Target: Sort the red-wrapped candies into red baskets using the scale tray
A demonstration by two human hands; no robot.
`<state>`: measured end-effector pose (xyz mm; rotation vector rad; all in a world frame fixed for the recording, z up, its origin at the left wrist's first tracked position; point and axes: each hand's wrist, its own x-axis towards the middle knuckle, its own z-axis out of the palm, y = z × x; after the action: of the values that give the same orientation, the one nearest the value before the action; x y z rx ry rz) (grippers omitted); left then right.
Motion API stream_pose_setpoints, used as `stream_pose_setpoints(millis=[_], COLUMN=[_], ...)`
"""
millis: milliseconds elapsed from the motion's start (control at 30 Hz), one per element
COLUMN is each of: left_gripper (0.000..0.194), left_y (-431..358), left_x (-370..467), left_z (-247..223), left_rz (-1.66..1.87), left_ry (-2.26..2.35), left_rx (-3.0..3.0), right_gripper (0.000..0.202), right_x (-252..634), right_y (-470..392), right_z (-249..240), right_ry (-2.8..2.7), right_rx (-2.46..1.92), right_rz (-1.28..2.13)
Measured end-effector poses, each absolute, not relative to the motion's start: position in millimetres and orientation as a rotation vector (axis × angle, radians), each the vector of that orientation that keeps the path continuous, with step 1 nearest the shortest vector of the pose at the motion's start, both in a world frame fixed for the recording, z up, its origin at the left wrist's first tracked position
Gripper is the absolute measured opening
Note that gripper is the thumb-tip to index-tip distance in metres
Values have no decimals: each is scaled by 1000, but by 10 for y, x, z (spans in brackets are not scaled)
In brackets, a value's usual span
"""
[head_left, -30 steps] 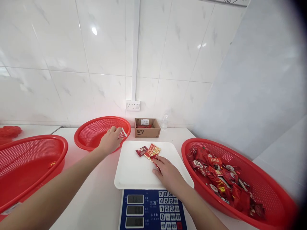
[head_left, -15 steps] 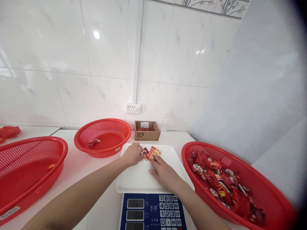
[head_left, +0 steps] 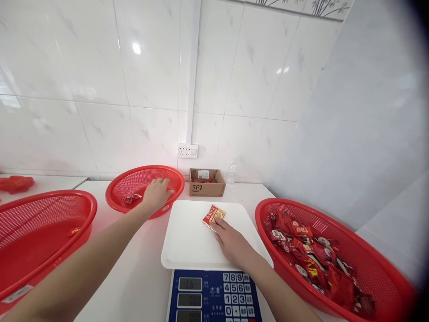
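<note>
My left hand [head_left: 156, 195] reaches over the far red basket [head_left: 115, 185], its fingers stretched out and the thumb apart. Part of the basket floor is hidden beneath it. A small red-and-white packet [head_left: 132, 198] lies in that basket, left of the hand. My right hand [head_left: 231, 239] has its fingertips on the lower corner of a red-and-yellow snack packet [head_left: 212, 214]. This packet lies on the white tray [head_left: 187, 241] of a blue digital scale [head_left: 214, 295]. The dark red packet from the earlier frame is out of sight.
A red basket [head_left: 385, 273] full of red wrapped packets [head_left: 311, 255] stands right of the scale. Another red basket [head_left: 77, 203] is at the left, with a yellow-marked piece inside. A cardboard box [head_left: 208, 190] and a clear bottle [head_left: 231, 173] stand by the wall.
My left hand has moved left from the tray to over the far basket. The dark red packet has gone from the tray. My right hand stays at the snack packet.
</note>
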<state>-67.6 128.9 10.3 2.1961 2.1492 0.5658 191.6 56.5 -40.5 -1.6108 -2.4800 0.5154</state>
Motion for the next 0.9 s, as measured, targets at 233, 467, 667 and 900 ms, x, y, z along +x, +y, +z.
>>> stream_pose_setpoints(millis=[233,467,667,900], left_gripper=[30,32,32,26], left_y=[1097,1118,1076,1120], left_x=[162,458,400,83], left_z=[-214,-256,-279,-165], left_rz=[385,326,435,722], left_ry=[1702,1554,1467,1411], left_rx=[2398,2205,1929,1727], right_gripper=[48,46,46,48], right_x=[1951,2058,2038,2067], right_y=[511,469,465,441], right_z=[-416,-481,-492,-423], right_ry=[-2467,-2368,-2354,-2323], right_rx=[-1441,-1338,-1354,-1521], right_rz=[506,546,563,575])
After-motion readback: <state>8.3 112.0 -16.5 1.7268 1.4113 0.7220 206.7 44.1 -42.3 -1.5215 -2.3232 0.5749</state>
